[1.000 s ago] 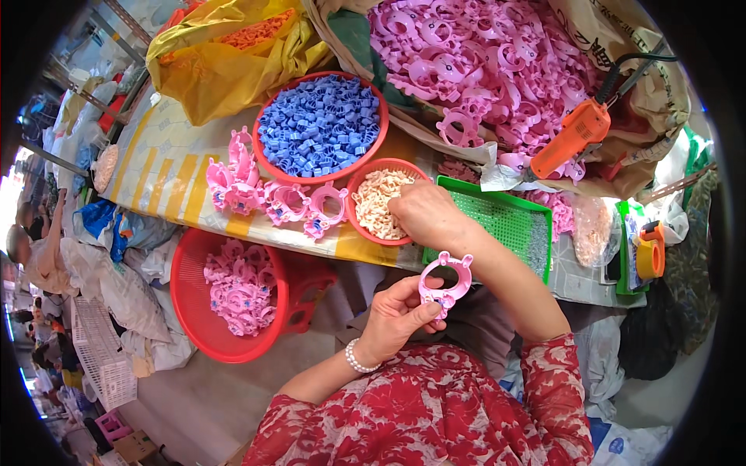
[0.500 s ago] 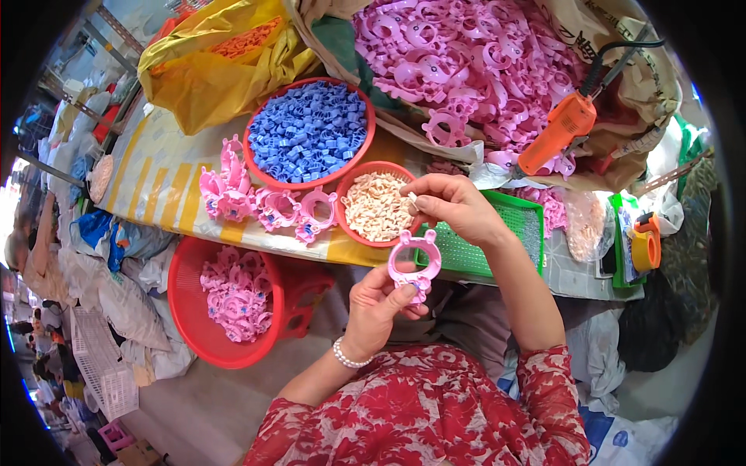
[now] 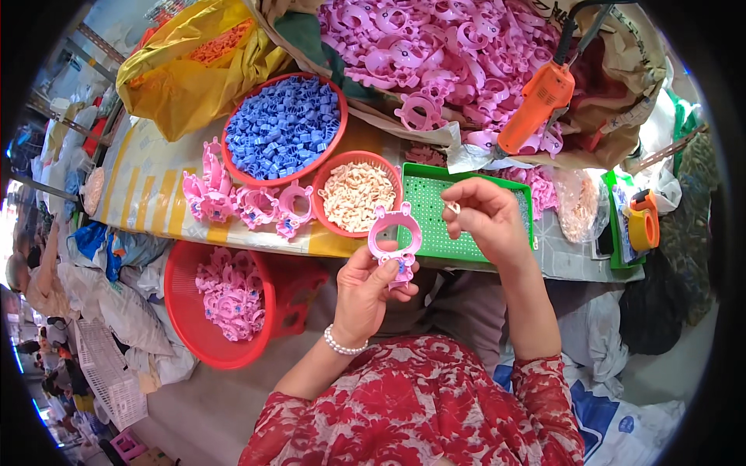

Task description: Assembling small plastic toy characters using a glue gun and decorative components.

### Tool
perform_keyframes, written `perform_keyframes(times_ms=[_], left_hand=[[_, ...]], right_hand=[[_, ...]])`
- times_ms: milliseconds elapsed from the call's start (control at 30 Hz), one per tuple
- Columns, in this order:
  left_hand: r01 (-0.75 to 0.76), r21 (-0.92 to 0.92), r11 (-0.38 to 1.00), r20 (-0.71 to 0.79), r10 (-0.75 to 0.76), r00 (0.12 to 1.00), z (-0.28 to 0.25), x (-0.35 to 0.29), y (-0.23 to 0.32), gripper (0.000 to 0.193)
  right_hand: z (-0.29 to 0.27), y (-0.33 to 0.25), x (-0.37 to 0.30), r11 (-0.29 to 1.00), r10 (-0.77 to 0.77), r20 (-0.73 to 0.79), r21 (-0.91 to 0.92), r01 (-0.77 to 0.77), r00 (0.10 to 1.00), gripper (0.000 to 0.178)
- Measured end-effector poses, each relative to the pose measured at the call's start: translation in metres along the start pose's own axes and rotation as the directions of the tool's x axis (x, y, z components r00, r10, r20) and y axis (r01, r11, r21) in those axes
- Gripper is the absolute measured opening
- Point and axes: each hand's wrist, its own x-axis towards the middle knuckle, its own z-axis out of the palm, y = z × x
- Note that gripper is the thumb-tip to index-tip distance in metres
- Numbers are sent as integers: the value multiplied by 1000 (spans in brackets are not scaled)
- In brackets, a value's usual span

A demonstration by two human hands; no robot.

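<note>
My left hand (image 3: 368, 291) is closed around the lower end of a pink plastic ring-shaped part (image 3: 416, 231), which has two small ears on top and a bit of blue low down. It holds the part upright, ring uppermost, in front of the table edge. Between the thumb and forefinger of my right hand (image 3: 489, 217) is pinched a small cream plastic piece (image 3: 454, 207), above the green tray. Similar cream pieces fill a small red basket (image 3: 318, 203) beyond my left hand. Several pink parts with blue bits (image 3: 256, 206) stand on the table left of that basket.
A red bowl (image 3: 343, 124) of blue pieces stands behind. A large sack (image 3: 614, 116) holds pink parts; an orange electric screwdriver (image 3: 540, 105) hangs before it. Below the green tray (image 3: 466, 255) is the table edge. A red basket (image 3: 175, 299) with pink parts stands lower left.
My right hand has drawn away from the small red basket to the right, carrying the cream piece. My left hand still holds the pink part. The whole view has shifted slightly.
</note>
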Motion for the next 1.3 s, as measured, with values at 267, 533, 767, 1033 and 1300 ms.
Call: perform_keyframes(times_ms=[267,533,767,1033,1300], left_hand=[[26,22,999,43,-27,999,8,2,-7,37],[25,152,988,-8,-24,1000,16,4,-12,33],[44,253,966,-58,-30,998,26,5,-13,27],[74,268,961,-21,-71,997,31,3,-13,25],[74,272,959,-24,-70,997,31,1,-17,23]], right_hand=[[9,-4,-32,971,-39,-137,-238,5,990,15],[2,-2,-48,915,-167,-49,-381,136,985,10],[2,6,-51,842,-263,63,-471,261,963,8],[13,14,-50,376,-505,127,-858,350,854,14],[9,19,-51,566,-354,106,-767,303,929,22]])
